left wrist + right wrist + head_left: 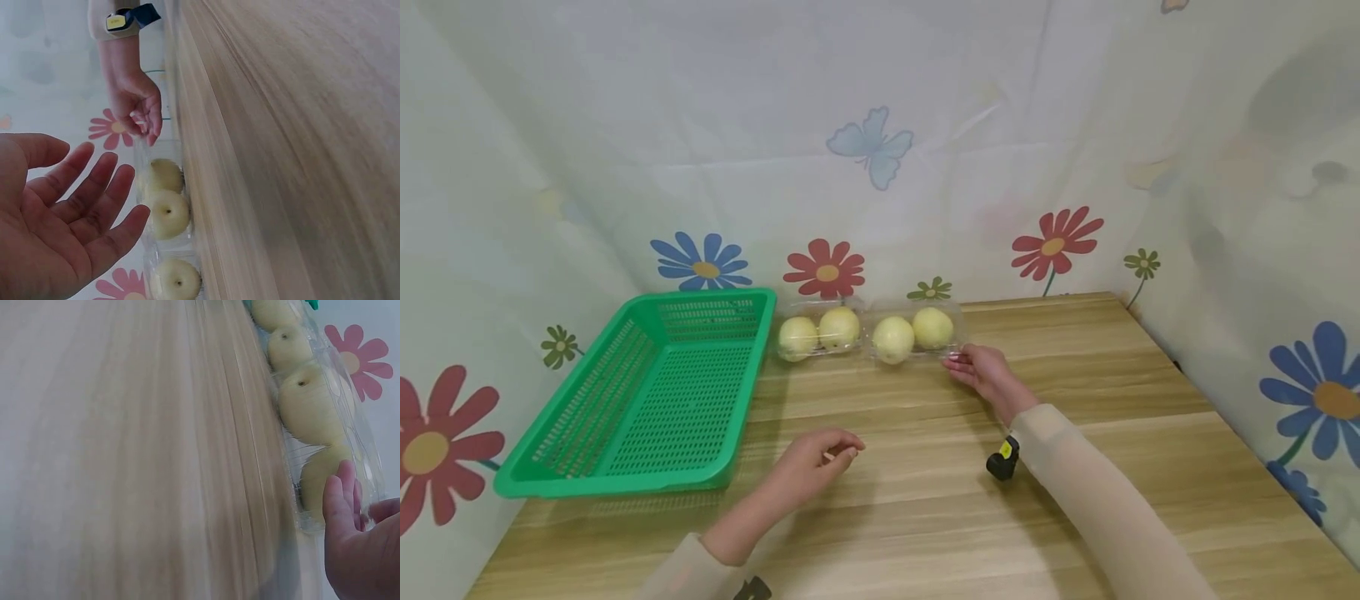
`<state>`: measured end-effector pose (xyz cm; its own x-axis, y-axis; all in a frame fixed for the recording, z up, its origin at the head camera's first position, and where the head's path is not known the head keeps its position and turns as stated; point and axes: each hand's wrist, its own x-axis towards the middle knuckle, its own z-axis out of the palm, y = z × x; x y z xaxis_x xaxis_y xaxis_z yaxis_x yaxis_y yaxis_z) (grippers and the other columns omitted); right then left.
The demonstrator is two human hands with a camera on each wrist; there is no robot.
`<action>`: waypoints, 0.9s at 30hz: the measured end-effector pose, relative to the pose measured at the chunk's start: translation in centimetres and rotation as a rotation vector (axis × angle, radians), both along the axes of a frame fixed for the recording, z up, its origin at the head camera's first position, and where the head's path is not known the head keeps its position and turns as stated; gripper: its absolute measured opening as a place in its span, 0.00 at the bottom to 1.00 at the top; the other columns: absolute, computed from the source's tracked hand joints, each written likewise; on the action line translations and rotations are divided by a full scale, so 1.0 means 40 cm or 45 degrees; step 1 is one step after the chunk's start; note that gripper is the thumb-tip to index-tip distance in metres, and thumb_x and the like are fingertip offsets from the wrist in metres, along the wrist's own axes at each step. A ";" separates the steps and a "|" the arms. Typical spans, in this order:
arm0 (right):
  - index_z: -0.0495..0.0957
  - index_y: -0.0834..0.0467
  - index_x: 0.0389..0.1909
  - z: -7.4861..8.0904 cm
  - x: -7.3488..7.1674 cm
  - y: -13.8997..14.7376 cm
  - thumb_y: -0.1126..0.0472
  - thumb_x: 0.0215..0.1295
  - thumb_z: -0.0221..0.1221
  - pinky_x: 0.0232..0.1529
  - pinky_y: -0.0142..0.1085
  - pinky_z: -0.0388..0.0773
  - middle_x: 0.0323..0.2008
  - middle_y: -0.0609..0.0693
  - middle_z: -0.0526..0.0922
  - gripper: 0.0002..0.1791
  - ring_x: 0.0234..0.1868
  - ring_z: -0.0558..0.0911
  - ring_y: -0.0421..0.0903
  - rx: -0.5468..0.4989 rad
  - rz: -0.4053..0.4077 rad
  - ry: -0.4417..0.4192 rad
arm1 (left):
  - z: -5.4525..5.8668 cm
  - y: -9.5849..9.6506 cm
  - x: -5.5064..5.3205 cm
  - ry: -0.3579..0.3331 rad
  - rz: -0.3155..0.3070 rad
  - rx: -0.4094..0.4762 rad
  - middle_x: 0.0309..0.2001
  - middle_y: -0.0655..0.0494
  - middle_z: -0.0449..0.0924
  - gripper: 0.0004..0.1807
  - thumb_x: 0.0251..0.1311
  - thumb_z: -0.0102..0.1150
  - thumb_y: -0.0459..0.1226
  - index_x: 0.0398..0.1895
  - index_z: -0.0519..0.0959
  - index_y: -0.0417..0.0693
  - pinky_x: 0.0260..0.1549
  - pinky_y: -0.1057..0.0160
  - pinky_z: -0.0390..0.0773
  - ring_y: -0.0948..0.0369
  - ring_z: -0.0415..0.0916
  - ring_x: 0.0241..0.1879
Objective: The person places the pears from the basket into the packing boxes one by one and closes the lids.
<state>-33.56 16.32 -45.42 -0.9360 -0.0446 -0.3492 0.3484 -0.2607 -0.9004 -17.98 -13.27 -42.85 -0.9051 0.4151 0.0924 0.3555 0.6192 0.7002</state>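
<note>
Two clear plastic boxes stand side by side at the back of the table, each with two round pale yellow pears in it. My right hand (pixel 983 375) is at the front right corner of the right-hand box (pixel 951 321), pinching its edge between thumb and fingers (pixel 337 500). That box holds a nearer pear (pixel 892 340) and another pear (pixel 933 327). The left-hand box (pixel 822 352) sits beside it with its own pears (pixel 797 337). Nearer to me, my left hand (pixel 808 467) hovers over the table with loosely bent fingers, holding nothing.
A large green plastic basket (pixel 741 425) with slotted walls stands left of the boxes. The wood-grain table (pixel 910 483) runs back to a flower-printed curtain (pixel 970 200), which also hangs at both sides.
</note>
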 end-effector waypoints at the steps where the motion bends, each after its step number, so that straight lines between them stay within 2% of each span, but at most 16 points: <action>1: 0.70 0.71 0.54 -0.002 -0.003 -0.001 0.65 0.80 0.41 0.40 0.27 0.86 0.28 0.48 0.83 0.14 0.30 0.86 0.37 0.000 -0.005 -0.001 | -0.001 0.000 0.000 -0.006 0.003 -0.003 0.47 0.44 0.88 0.10 0.72 0.56 0.34 0.48 0.85 0.39 0.39 0.69 0.82 0.51 0.84 0.47; 6: 0.64 0.76 0.65 -0.007 -0.014 -0.006 0.66 0.80 0.41 0.37 0.27 0.86 0.28 0.49 0.82 0.21 0.28 0.86 0.37 0.004 -0.028 -0.004 | -0.006 -0.001 0.000 -0.020 0.010 -0.009 0.47 0.46 0.88 0.10 0.72 0.56 0.34 0.48 0.85 0.40 0.39 0.69 0.82 0.50 0.84 0.47; 8: 0.63 0.76 0.66 -0.007 -0.020 -0.008 0.65 0.80 0.41 0.38 0.27 0.86 0.28 0.49 0.82 0.22 0.28 0.86 0.37 0.012 -0.037 -0.009 | -0.007 -0.001 0.001 -0.018 0.014 -0.012 0.47 0.46 0.88 0.10 0.72 0.56 0.34 0.48 0.85 0.40 0.39 0.69 0.82 0.51 0.84 0.47; 13: 0.69 0.72 0.56 -0.006 -0.032 -0.011 0.65 0.80 0.41 0.41 0.28 0.87 0.27 0.49 0.81 0.16 0.27 0.86 0.38 0.027 -0.069 -0.019 | -0.010 0.002 0.001 0.006 0.009 -0.017 0.47 0.46 0.88 0.10 0.72 0.56 0.35 0.47 0.85 0.41 0.39 0.69 0.82 0.51 0.84 0.47; 17: 0.71 0.68 0.48 -0.004 -0.043 -0.011 0.64 0.81 0.41 0.38 0.27 0.87 0.27 0.49 0.82 0.13 0.28 0.86 0.37 0.029 -0.074 -0.017 | -0.011 0.002 0.000 0.014 0.001 -0.014 0.47 0.47 0.88 0.10 0.72 0.56 0.35 0.47 0.85 0.41 0.39 0.69 0.82 0.51 0.84 0.47; 27: 0.72 0.65 0.42 0.003 -0.062 -0.015 0.64 0.81 0.41 0.34 0.26 0.86 0.27 0.48 0.82 0.12 0.27 0.85 0.37 0.049 -0.083 -0.025 | -0.009 0.003 0.000 -0.018 -0.018 -0.035 0.49 0.46 0.87 0.11 0.72 0.57 0.35 0.48 0.85 0.39 0.40 0.69 0.82 0.50 0.84 0.48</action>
